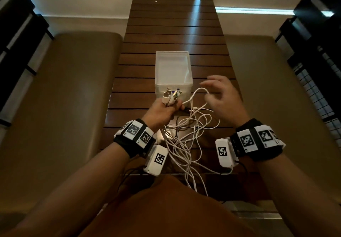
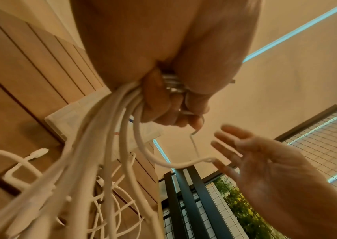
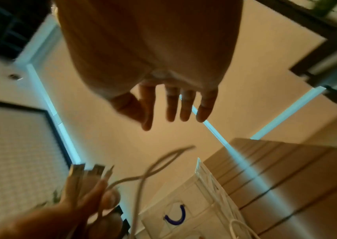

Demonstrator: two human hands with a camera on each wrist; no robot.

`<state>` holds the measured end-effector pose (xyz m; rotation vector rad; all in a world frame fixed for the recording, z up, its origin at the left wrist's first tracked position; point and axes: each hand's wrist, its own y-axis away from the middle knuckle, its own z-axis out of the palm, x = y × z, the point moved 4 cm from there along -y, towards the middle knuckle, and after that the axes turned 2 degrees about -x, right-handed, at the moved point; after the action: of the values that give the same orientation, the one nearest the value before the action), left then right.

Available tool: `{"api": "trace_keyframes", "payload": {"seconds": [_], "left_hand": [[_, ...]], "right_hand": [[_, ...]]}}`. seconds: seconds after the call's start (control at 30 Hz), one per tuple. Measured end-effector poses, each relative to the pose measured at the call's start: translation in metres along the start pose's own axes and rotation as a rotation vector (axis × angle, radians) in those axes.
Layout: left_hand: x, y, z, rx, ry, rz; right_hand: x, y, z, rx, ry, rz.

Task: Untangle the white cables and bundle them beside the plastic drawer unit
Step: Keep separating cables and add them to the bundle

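Note:
My left hand [image 1: 163,112] grips a bunch of white cables [image 1: 184,144] just below their plugs [image 1: 170,96], which stick up from the fist. In the left wrist view the cables [image 2: 93,145] pour down from that fist [image 2: 163,100] in loose tangled loops. My right hand [image 1: 224,96] hovers to the right with straight spread fingers [image 3: 171,105], holding nothing; one cable loop [image 1: 200,91] arches up just left of it. The translucent plastic drawer unit [image 1: 173,70] stands on the wooden slatted table [image 1: 175,34], just behind the left hand.
Padded benches [image 1: 73,98] flank the narrow table on both sides. Black railings [image 1: 313,43] stand at the far left and right. Cable ends trail over the near table edge toward my body [image 1: 195,183].

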<state>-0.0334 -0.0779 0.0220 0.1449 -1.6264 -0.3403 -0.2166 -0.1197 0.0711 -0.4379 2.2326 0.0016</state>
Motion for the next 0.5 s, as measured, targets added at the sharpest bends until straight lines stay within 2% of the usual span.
{"api": "trace_keyframes", "payload": {"seconds": [0.07, 0.13, 0.2, 0.33, 0.4, 0.5], "left_hand": [[0.006, 0.001, 0.005, -0.054, -0.013, 0.035], [0.01, 0.001, 0.009, -0.111, 0.019, 0.036], [0.004, 0.001, 0.007, -0.165, 0.048, -0.015], [-0.021, 0.004, -0.007, -0.203, 0.093, -0.158], [-0.025, 0.007, -0.008, -0.235, 0.12, -0.201], [-0.023, 0.008, -0.003, -0.284, 0.133, -0.228]], "right_hand": [[-0.007, 0.005, 0.019, -0.263, 0.212, -0.09], [-0.009, 0.011, 0.032, -0.396, 0.288, -0.092], [-0.005, 0.01, 0.026, -0.296, 0.223, -0.099], [0.011, 0.009, -0.018, 0.161, 0.022, -0.039], [0.023, 0.013, -0.025, 0.224, 0.01, 0.041], [0.035, 0.021, -0.021, 0.199, 0.081, 0.183]]}}
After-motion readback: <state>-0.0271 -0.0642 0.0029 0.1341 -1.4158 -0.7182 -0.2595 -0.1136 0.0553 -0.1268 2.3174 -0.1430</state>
